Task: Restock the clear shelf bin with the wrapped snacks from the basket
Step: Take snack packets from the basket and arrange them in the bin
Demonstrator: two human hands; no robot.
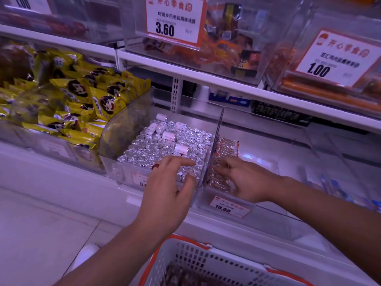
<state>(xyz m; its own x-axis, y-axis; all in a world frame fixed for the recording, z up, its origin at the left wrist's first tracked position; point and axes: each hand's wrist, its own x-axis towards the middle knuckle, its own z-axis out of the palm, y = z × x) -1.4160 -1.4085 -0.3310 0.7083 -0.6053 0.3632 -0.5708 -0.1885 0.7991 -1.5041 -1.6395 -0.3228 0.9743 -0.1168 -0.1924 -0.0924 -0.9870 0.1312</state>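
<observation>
The left hand (165, 188) hovers with fingers loosely spread, holding nothing, over the foil-topped rolls (165, 147). At its three o'clock, inside the clear bin (268, 205), the right hand (241, 178) presses on the wrapped snacks (224, 149); its grasp I cannot tell. The basket (198, 263) sits at six o'clock.

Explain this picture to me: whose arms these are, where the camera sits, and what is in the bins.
There is one picture, from a camera worn on a person's head, looking down at their own bare hands at a shop shelf. The left hand hovers, fingers spread, over a clear bin of foil-wrapped rolls. The right hand reaches into the neighbouring clear shelf bin, touching a row of orange-wrapped snacks; whether it grips any is unclear. Yellow packets fill the bin further left. The white basket with an orange rim sits below.
</observation>
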